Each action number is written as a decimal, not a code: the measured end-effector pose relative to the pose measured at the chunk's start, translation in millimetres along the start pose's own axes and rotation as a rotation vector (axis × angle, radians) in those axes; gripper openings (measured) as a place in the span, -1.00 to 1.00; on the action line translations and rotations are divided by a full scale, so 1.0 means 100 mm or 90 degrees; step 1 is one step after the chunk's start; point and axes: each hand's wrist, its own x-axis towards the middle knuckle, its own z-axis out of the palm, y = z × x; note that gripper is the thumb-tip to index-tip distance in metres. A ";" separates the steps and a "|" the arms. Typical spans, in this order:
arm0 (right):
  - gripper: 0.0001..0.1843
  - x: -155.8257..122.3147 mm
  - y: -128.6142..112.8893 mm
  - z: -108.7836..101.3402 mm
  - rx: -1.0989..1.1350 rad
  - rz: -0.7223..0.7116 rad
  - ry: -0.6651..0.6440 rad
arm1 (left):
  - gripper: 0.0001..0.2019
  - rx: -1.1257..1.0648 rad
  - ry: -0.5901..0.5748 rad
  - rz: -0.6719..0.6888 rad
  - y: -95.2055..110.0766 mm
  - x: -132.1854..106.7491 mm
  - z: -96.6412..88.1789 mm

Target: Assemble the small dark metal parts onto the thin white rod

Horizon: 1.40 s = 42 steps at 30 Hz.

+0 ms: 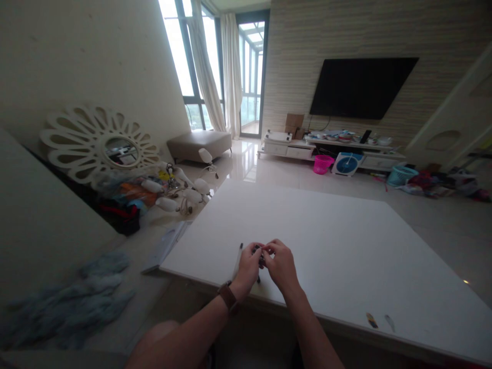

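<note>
White desk (326,230) beneath them, the left hand (249,264) and right hand (279,260) are together at its near side, clamped on a small dark object (261,259) largely hidden by fingers. A loosened pinch could drop it; a leftward nudge could roll the pen-like stick (239,256) just left.

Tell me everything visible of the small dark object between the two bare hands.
Mostly covered, the small dark object looks blackish with paler spots; its material and full outline can't be made out. The bare left hand grips it; the bare right hand bends to it, pinching or merely touching. It is by the near edge of the flat white table. A dark tip shows below; whether it belongs to the object is unclear.
</note>
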 end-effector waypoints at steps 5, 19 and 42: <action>-0.78 -0.03 -0.04 0.01 -0.047 -0.030 0.001 | -0.75 0.032 0.003 0.018 0.01 -0.02 -0.01; -0.91 0.04 0.09 0.03 0.087 0.035 0.042 | -0.77 0.097 -0.062 0.055 0.12 -0.04 -0.01; -0.94 0.04 0.15 0.08 0.081 0.016 0.034 | -0.80 0.115 -0.077 0.057 0.12 -0.05 -0.01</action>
